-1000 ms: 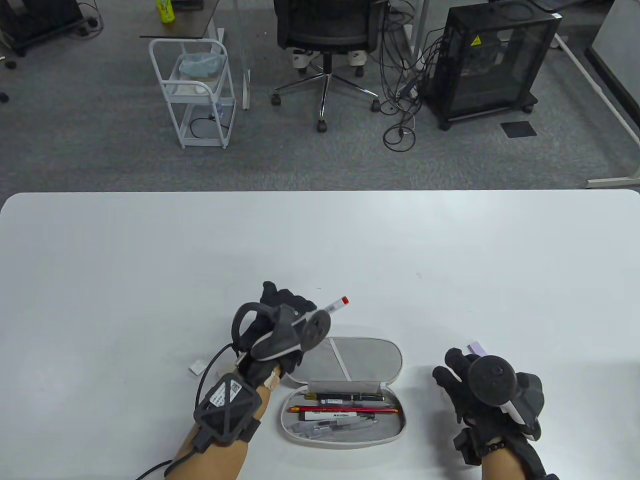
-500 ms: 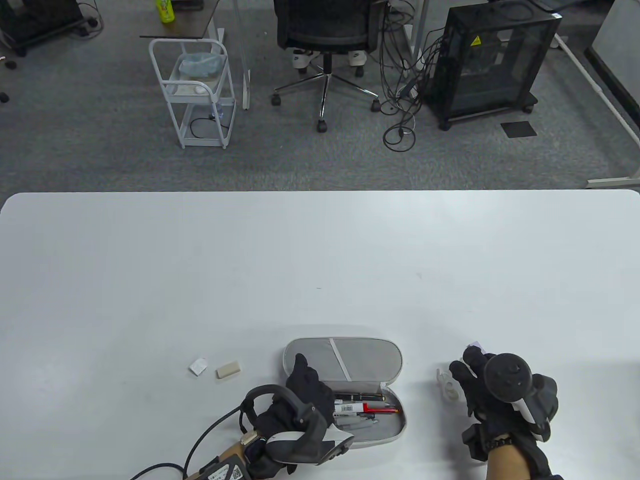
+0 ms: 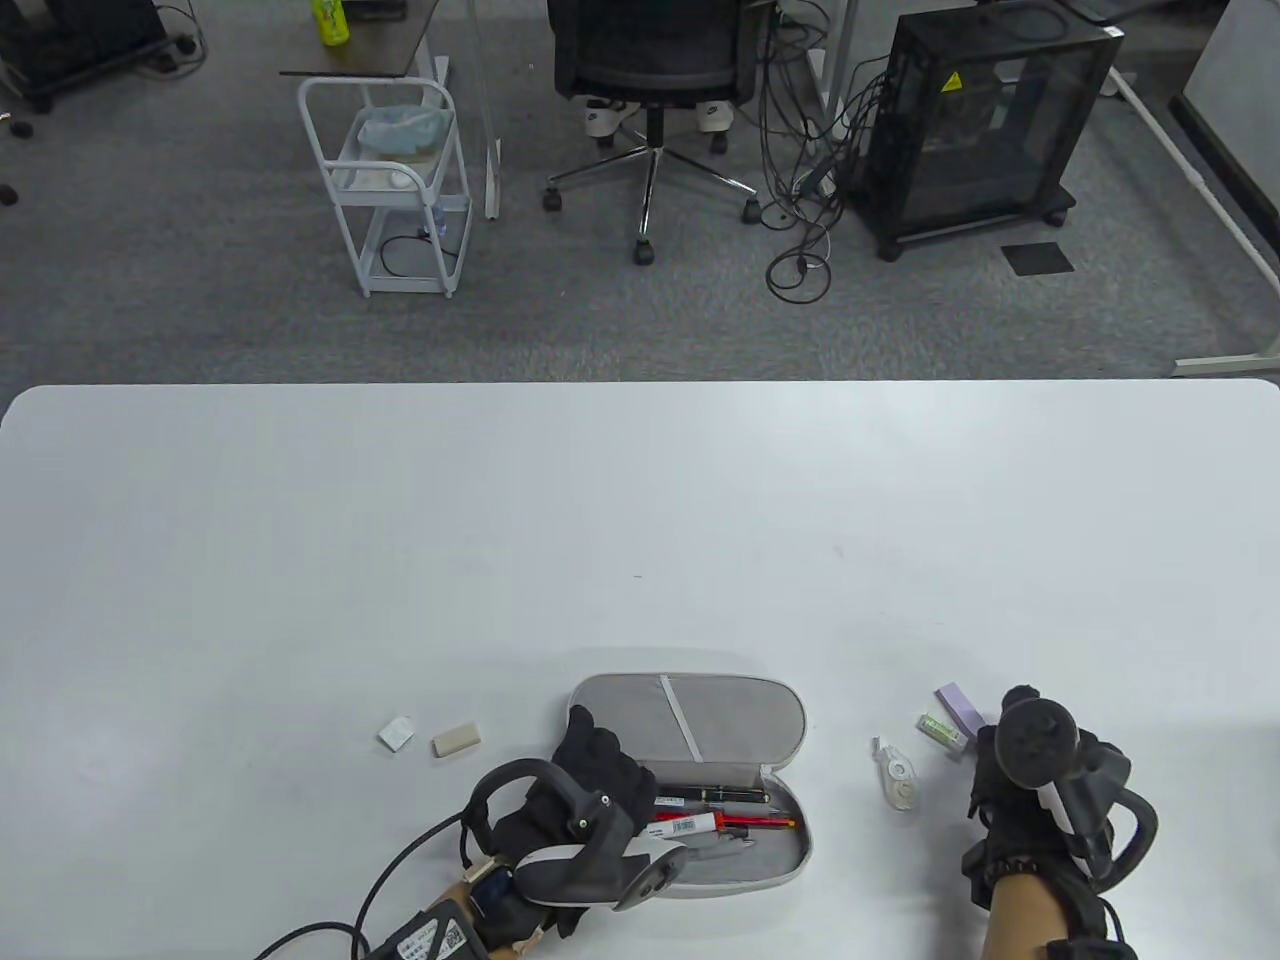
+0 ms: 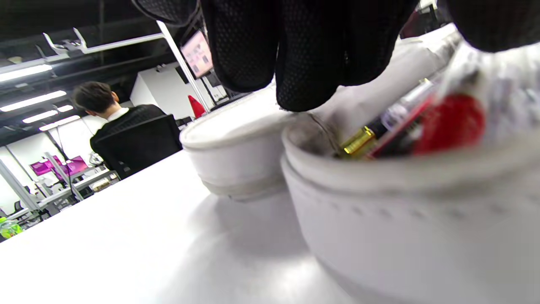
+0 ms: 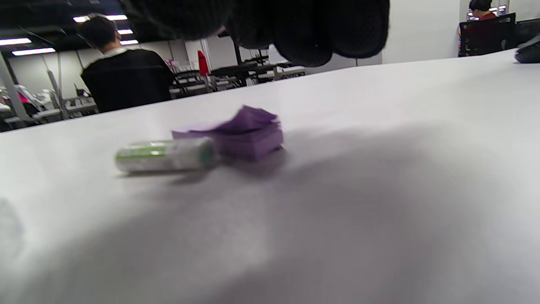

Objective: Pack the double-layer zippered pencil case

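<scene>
The grey zippered pencil case (image 3: 780, 870) lies open near the table's front edge, its lid (image 3: 730, 715) flat behind it. Several pens and a white marker with a red cap (image 3: 690, 825) lie in its lower tray. My left hand (image 3: 592, 752) is over the case's left end. In the left wrist view its fingertips (image 4: 303, 63) touch the case's rim (image 4: 400, 177), with the red cap (image 4: 451, 126) close by; whether it still grips the marker is hidden. My right hand (image 3: 1012, 765) is right of the case, holding nothing; its fingers (image 5: 308, 29) hang above the table.
A correction tape (image 3: 897, 776), a small green-and-white tube (image 3: 944, 730) and purple sticky notes (image 3: 960, 703) lie between the case and my right hand. The tube (image 5: 164, 155) and notes (image 5: 249, 135) also show in the right wrist view. An eraser (image 3: 456, 740) and a white scrap (image 3: 397, 733) lie to the left.
My left hand carried the red-capped marker from behind the case down into its tray. My right hand drew back to the right, uncovering the correction tape, tube and notes.
</scene>
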Tool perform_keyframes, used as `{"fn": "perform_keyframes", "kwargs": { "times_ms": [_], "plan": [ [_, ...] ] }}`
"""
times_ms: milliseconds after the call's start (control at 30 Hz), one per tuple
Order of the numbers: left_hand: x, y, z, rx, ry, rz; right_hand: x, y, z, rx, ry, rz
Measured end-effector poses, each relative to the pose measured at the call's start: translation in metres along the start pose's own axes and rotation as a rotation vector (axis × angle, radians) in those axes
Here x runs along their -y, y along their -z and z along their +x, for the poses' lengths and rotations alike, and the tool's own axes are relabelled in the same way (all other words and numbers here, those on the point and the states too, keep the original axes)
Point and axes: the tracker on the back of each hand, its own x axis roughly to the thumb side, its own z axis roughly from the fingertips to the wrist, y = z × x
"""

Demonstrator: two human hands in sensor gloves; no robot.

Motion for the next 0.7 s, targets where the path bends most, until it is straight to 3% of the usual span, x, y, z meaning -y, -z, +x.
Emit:
{"fn": "perform_keyframes", "kwargs": {
  "times_ms": [167,400,533,700],
  "plan": [
    [-0.008,-0.007,-0.015,-0.052,-0.06,0.078,-0.01,0.005,-0.001,-0.033,-0.1,0.069],
    [-0.004,-0.01,-0.031,-0.095,-0.101,0.074,-0.027,0.013,-0.006,-0.078,-0.194,0.246],
    [-0.001,-0.01,-0.036,-0.113,-0.119,0.067,-0.028,0.016,-0.008,-0.099,-0.136,0.159],
    [-0.002,-0.011,-0.035,-0.113,-0.109,0.059,-0.026,0.017,-0.01,-0.108,-0.101,0.146]
  ]
}}
